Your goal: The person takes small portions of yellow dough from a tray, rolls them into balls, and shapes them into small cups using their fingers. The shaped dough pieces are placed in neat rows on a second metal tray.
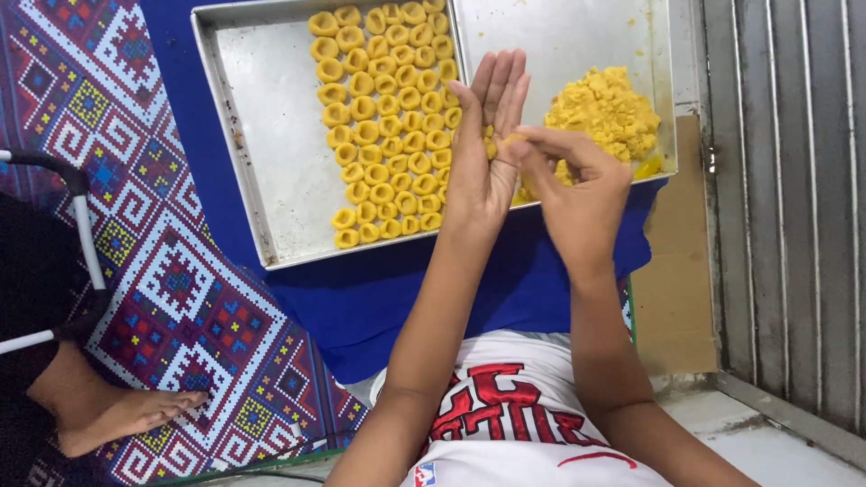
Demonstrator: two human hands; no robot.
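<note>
The left hand (483, 149) is open and flat, fingers up, just in front of the tray (271, 135). A small bit of dough (502, 141) lies on its palm. The right hand (568, 176) pinches that bit with its fingertips. I think the bit is being shaped now. The next move calls for a soft press. Rows of little yellow rings (388, 117) fill the tray's right half. Right of the tray sits a dough pile (606, 110). No packages or signs show.
</note>
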